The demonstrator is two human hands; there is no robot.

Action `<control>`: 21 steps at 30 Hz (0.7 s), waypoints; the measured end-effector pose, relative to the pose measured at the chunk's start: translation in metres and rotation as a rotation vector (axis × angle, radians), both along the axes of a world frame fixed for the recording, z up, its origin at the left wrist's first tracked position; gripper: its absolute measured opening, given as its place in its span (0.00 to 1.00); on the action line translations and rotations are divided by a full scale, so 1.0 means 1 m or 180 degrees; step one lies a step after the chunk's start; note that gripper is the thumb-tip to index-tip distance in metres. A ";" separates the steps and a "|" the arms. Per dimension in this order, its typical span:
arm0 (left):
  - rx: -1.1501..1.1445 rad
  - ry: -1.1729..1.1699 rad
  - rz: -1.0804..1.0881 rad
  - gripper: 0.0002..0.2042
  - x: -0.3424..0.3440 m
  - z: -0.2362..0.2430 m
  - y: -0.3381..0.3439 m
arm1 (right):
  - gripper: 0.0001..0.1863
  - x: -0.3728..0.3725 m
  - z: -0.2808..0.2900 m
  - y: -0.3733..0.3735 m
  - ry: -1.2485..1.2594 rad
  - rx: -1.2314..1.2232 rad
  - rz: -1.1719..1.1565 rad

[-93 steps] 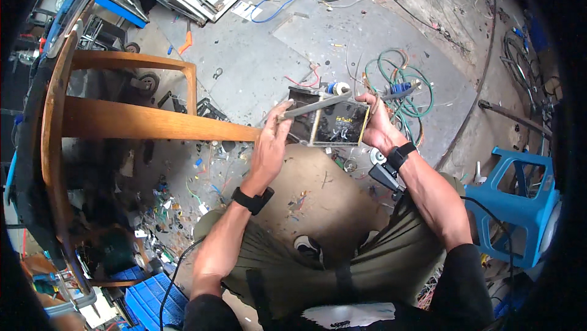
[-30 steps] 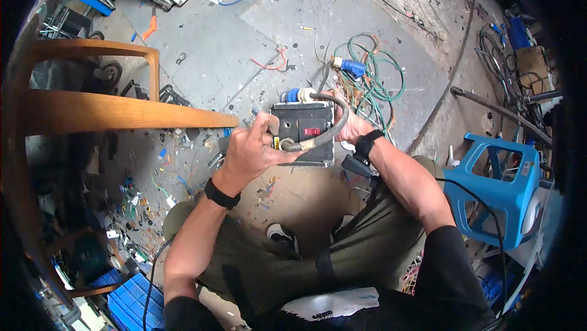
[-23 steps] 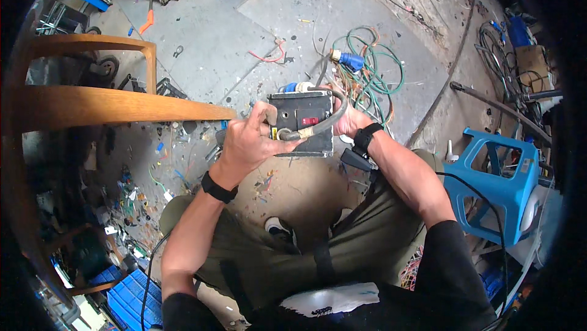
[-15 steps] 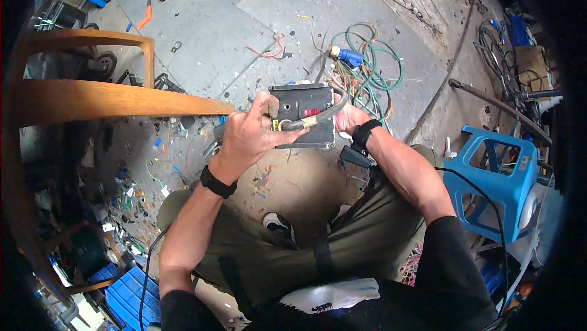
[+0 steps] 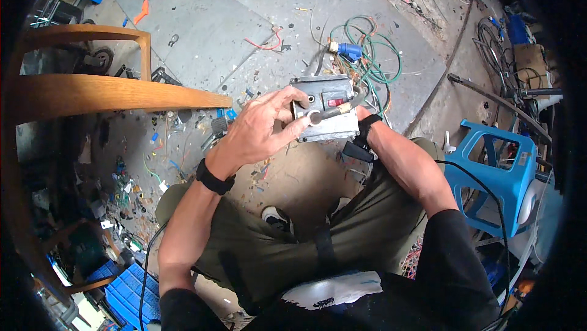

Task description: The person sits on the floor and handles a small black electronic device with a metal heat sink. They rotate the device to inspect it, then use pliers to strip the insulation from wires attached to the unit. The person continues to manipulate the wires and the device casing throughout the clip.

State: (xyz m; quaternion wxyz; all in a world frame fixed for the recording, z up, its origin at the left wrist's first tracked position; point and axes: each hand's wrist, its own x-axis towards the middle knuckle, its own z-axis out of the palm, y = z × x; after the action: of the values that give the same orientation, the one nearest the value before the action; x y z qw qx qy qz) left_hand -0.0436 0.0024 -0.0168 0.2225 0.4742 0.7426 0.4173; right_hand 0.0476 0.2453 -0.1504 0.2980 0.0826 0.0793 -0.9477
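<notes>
Box (image 5: 320, 104) shifted right: switch panel (image 5: 336, 128) upward, long axis unclear.

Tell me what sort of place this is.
Probably a workshop handling electrical scrap: tangled wires and a blue plug lie on the floor, and loose bits litter it.

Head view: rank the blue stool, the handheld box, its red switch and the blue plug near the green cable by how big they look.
Largest to smallest:
1. Blue stool
2. Handheld box
3. Blue plug
4. Red switch
These are apparent sizes only.
</notes>
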 end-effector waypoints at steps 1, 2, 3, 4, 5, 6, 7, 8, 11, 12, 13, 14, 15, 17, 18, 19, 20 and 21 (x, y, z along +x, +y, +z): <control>0.0119 0.0116 -0.0133 0.13 -0.003 -0.002 -0.002 | 0.31 0.000 0.002 0.000 0.0021 0.0004 0.0000; 0.0155 0.0181 -0.0277 0.12 -0.004 -0.002 -0.002 | 0.31 0.000 0.005 -0.001 0.0042 0.0006 0.0000; 0.0193 0.0241 -0.0423 0.11 -0.006 -0.002 -0.003 | 0.31 0.000 0.006 -0.001 0.0048 -0.0013 0.0007; 0.0147 0.0249 -0.0582 0.11 -0.007 -0.002 -0.004 | 0.31 0.000 0.007 -0.002 0.0065 -0.0026 0.0005; 0.0101 0.0258 -0.0740 0.11 -0.007 -0.002 -0.004 | 0.31 -0.001 0.009 -0.003 0.0083 -0.0028 0.0015; 0.0133 0.0276 -0.0700 0.10 -0.006 -0.001 -0.004 | 0.31 -0.002 0.010 -0.004 0.0086 -0.0034 0.0020; 0.0164 0.0295 -0.0660 0.10 -0.004 0.000 -0.003 | 0.32 -0.001 0.011 -0.007 0.0116 -0.0033 0.0031; 0.0194 0.0314 -0.0619 0.10 -0.002 0.001 -0.003 | 0.32 -0.001 0.012 -0.009 0.0131 -0.0037 0.0029; 0.0257 0.0270 -0.0532 0.11 0.000 -0.001 0.002 | 0.32 0.000 0.017 -0.006 0.0121 -0.0030 0.0004; 0.0251 0.0343 -0.0555 0.11 0.000 -0.002 0.001 | 0.32 0.000 0.018 -0.006 0.0129 -0.0033 -0.0005; 0.0246 0.0415 -0.0579 0.12 -0.001 -0.004 0.000 | 0.33 0.000 0.019 -0.007 0.0140 -0.0037 -0.0012; 0.0244 0.0486 -0.0606 0.12 -0.002 -0.005 0.000 | 0.33 0.001 0.020 -0.006 0.0145 -0.0043 -0.0020; 0.0253 0.0451 -0.0582 0.12 -0.002 -0.005 -0.001 | 0.33 0.000 0.020 -0.007 0.0148 -0.0061 -0.0017; 0.0273 0.0379 -0.0535 0.12 0.000 -0.003 -0.001 | 0.33 -0.001 0.020 -0.009 0.0157 -0.0107 -0.0019; 0.0264 0.0375 -0.0521 0.13 0.000 -0.004 -0.002 | 0.33 -0.002 0.019 -0.010 0.0160 -0.0114 -0.0021; 0.0283 0.0367 -0.0520 0.14 0.000 -0.006 -0.001 | 0.33 -0.001 0.021 -0.009 0.0158 -0.0106 -0.0037; 0.0303 0.0360 -0.0518 0.16 -0.001 -0.006 -0.001 | 0.34 0.000 0.023 -0.007 0.0154 -0.0106 -0.0051; 0.0253 0.0359 -0.0495 0.19 -0.001 -0.005 -0.001 | 0.34 -0.001 0.024 -0.009 0.0163 -0.0131 -0.0055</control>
State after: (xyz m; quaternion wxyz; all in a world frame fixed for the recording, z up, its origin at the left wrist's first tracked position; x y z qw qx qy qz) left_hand -0.0447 0.0012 -0.0220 0.1930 0.5616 0.6978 0.4005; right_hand 0.0462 0.2366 -0.1265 0.2892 0.0529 0.0667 -0.9535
